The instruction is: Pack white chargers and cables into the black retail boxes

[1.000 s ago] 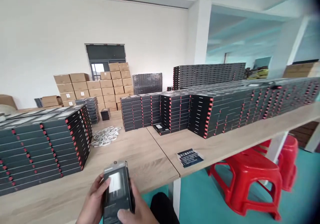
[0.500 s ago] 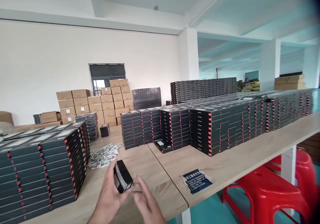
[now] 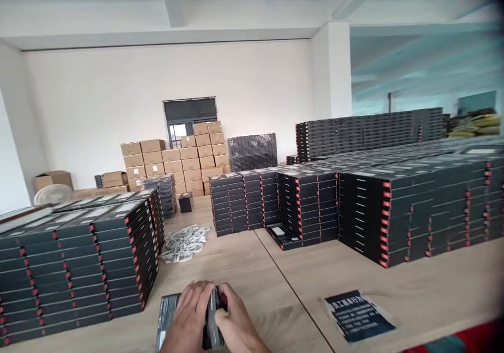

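Observation:
Low in the middle of the view, both my hands are on a small black box with a grey band. My left hand lies over its left side, fingers together and bent over the top edge. My right hand grips the right side, the thumb pressed against the face nearer me. A dark flat piece with pale print shows at the left, partly covered by my left hand; whether it belongs to the box I cannot tell. Coiled white cables lie beyond my hands on the wooden table.
Stacked black boxes with red tabs rise on the left, and more stacks on the right. An open black box lies by the middle stack. A dark printed sheet is at the right. Brown cartons stand behind.
My hands have come lower and closed together on the black box; before, my left hand held it up and my right hand was beside it. The view has turned left.

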Available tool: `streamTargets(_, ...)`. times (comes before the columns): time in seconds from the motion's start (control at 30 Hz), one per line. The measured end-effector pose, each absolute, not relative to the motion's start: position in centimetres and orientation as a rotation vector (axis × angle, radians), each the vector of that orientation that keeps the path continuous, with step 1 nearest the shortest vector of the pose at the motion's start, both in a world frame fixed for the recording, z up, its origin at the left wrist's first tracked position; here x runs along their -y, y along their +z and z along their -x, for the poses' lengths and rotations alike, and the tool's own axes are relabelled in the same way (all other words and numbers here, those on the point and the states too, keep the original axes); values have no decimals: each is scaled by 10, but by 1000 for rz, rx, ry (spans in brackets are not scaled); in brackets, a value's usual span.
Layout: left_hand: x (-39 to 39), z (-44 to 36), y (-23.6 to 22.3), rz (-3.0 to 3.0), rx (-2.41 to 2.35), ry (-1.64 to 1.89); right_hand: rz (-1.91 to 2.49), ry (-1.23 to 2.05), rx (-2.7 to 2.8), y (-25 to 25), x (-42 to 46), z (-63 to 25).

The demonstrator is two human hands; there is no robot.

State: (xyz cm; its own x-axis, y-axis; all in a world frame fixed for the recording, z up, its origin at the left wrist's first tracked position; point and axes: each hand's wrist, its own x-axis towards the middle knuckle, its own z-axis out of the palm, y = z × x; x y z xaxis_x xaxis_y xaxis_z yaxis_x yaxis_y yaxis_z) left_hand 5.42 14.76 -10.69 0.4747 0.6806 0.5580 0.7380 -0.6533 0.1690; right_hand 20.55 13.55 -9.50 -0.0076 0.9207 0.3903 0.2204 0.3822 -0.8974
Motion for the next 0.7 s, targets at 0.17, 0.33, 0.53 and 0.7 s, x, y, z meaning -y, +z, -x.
streamTargets(0.17,-146,-36,-104,2678,1328,-856,1049,800,1374,-111,-149,-187)
streamTargets(0.33,-142,-35,-88,2585,1494,-857,1028,661,1377,-109,-151,-199)
streamTargets(0.53,-153,-57,-89,2331,1405,-867,1168,229,1732,-96,-150,-223)
streamTargets(0.7,-164,-61,-102,2252,1367,-883,1323,639,1715,-104,-168,-215)
